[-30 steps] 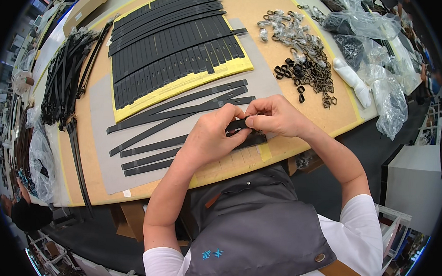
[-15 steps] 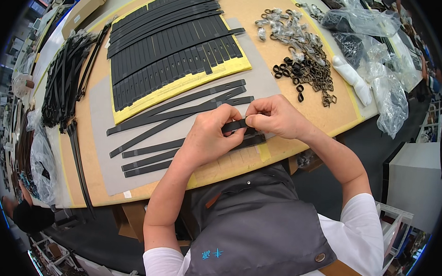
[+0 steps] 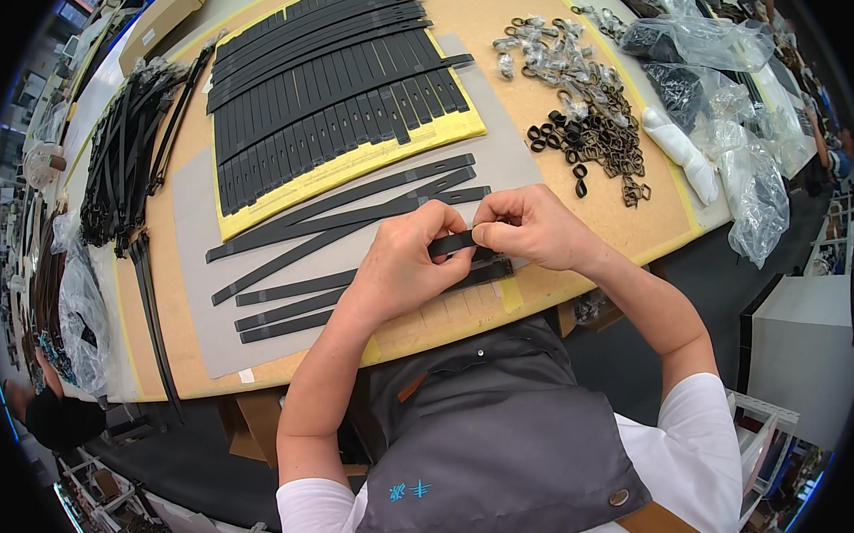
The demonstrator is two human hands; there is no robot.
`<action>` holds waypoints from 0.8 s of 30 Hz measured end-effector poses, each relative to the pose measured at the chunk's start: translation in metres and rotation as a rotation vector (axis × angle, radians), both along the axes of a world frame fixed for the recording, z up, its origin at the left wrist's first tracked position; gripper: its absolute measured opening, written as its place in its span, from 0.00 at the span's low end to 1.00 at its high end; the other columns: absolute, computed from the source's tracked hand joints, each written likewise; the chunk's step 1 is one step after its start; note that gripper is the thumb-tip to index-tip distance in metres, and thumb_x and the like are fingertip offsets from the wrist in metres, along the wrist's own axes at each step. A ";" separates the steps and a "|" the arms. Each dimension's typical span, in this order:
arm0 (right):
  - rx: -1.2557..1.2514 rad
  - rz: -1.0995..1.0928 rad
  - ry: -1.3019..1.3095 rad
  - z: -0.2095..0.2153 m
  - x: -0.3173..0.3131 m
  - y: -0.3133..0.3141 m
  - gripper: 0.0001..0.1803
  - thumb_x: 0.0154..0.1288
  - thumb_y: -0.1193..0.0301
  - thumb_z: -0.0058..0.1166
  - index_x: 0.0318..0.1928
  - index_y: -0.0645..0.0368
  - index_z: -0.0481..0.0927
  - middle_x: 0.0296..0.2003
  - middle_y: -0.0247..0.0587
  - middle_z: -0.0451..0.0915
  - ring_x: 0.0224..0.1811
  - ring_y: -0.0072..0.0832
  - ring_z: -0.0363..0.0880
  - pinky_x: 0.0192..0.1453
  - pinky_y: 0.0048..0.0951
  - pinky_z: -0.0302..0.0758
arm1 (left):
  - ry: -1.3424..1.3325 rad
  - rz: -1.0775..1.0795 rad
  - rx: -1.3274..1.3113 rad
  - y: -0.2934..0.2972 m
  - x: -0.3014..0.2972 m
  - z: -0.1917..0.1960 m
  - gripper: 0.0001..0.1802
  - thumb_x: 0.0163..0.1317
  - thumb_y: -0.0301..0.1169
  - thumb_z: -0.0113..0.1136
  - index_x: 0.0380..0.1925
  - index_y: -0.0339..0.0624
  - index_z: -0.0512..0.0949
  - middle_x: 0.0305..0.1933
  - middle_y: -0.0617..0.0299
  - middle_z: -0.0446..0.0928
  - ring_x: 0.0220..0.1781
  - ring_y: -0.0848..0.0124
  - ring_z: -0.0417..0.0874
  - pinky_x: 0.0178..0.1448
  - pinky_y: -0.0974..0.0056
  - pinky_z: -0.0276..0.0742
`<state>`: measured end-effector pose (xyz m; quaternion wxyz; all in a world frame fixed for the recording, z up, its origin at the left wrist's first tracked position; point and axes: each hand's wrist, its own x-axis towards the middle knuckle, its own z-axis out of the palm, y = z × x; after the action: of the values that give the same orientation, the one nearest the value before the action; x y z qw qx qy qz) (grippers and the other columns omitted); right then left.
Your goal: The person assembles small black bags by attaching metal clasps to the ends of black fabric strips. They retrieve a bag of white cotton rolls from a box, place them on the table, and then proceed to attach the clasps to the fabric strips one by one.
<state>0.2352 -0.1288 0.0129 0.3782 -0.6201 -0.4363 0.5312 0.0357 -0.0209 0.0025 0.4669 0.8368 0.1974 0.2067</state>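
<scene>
— What has changed since a moment ago, in the head view?

— Very little. My left hand and my right hand are still together over the near edge of the table, at the near right corner of the grey mat. The strap between them sat a touch more level before; now its right end is lifted slightly.

— How are your fingers set?

— Both hands pinch the strap. My left thumb and forefinger are pressed together on its left part, my right fingertips are closed on its right end, and only a short black piece shows between them.

— Which way does it run?

— Its long axis goes left to right across me, roughly along the near edge, tilted up toward the right. It is held just above the other loose straps lying on the mat.

— What else is around?

— A yellow board covered with rows of black strips toward the far side, a heap of metal rings near the right edge, and clear bags at the far right corner.
</scene>
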 end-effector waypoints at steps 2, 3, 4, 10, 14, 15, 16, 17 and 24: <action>0.019 0.002 -0.012 0.000 -0.001 0.000 0.08 0.69 0.71 0.61 0.36 0.65 0.86 0.28 0.25 0.81 0.29 0.10 0.71 0.31 0.20 0.67 | -0.002 0.005 -0.003 0.000 0.000 0.000 0.12 0.54 0.23 0.75 0.37 0.37 0.80 0.26 0.65 0.81 0.25 0.82 0.77 0.31 0.72 0.73; 0.029 0.003 -0.017 0.000 -0.001 0.000 0.08 0.69 0.71 0.61 0.36 0.65 0.86 0.28 0.24 0.81 0.29 0.10 0.71 0.32 0.20 0.67 | -0.009 0.007 -0.003 -0.001 0.000 0.000 0.12 0.54 0.23 0.75 0.37 0.37 0.80 0.26 0.65 0.80 0.25 0.82 0.77 0.31 0.72 0.73; 0.027 0.000 -0.022 0.000 -0.001 0.000 0.08 0.69 0.71 0.61 0.36 0.65 0.86 0.28 0.24 0.81 0.29 0.10 0.71 0.32 0.20 0.66 | -0.016 0.009 -0.004 -0.001 0.000 -0.001 0.13 0.54 0.23 0.75 0.37 0.37 0.80 0.26 0.65 0.80 0.25 0.81 0.76 0.31 0.72 0.73; 0.030 0.001 -0.048 0.000 -0.001 0.000 0.08 0.69 0.71 0.62 0.36 0.65 0.86 0.27 0.23 0.80 0.29 0.10 0.70 0.31 0.21 0.66 | -0.014 0.009 0.039 -0.001 0.000 -0.002 0.13 0.53 0.23 0.75 0.37 0.36 0.80 0.26 0.64 0.79 0.25 0.80 0.77 0.31 0.71 0.75; 0.035 0.004 -0.068 0.001 -0.002 0.001 0.08 0.69 0.70 0.62 0.35 0.64 0.85 0.27 0.23 0.80 0.29 0.10 0.70 0.31 0.21 0.65 | -0.035 0.010 0.075 -0.001 0.000 -0.004 0.13 0.54 0.23 0.75 0.37 0.37 0.80 0.27 0.63 0.79 0.25 0.79 0.77 0.31 0.70 0.76; 0.035 0.003 -0.073 0.002 -0.002 0.002 0.08 0.69 0.70 0.63 0.35 0.64 0.85 0.27 0.23 0.79 0.29 0.10 0.69 0.31 0.21 0.65 | -0.040 0.010 0.085 -0.001 0.001 -0.005 0.13 0.54 0.23 0.75 0.37 0.37 0.80 0.27 0.62 0.79 0.26 0.79 0.77 0.31 0.70 0.76; 0.036 0.003 -0.076 0.002 -0.002 0.001 0.08 0.69 0.70 0.63 0.35 0.64 0.85 0.27 0.23 0.79 0.29 0.10 0.69 0.31 0.21 0.65 | -0.045 0.008 0.095 -0.001 0.001 -0.005 0.13 0.54 0.23 0.75 0.37 0.37 0.80 0.27 0.62 0.79 0.26 0.79 0.77 0.31 0.70 0.77; 0.038 0.004 -0.079 0.002 -0.002 0.001 0.08 0.69 0.70 0.63 0.35 0.64 0.85 0.27 0.23 0.79 0.28 0.10 0.69 0.31 0.21 0.65 | -0.037 0.008 0.085 0.000 0.001 -0.005 0.14 0.54 0.23 0.75 0.38 0.37 0.80 0.27 0.62 0.79 0.26 0.79 0.77 0.31 0.70 0.76; 0.057 -0.013 -0.060 0.004 -0.003 0.000 0.08 0.69 0.71 0.64 0.35 0.63 0.85 0.27 0.22 0.78 0.28 0.09 0.68 0.31 0.21 0.64 | -0.057 -0.001 0.058 -0.002 -0.001 0.000 0.15 0.55 0.23 0.76 0.40 0.36 0.81 0.29 0.64 0.80 0.27 0.79 0.78 0.30 0.71 0.77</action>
<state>0.2324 -0.1292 0.0173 0.3860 -0.6275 -0.4582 0.4973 0.0347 -0.0233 0.0021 0.4479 0.8439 0.1776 0.2360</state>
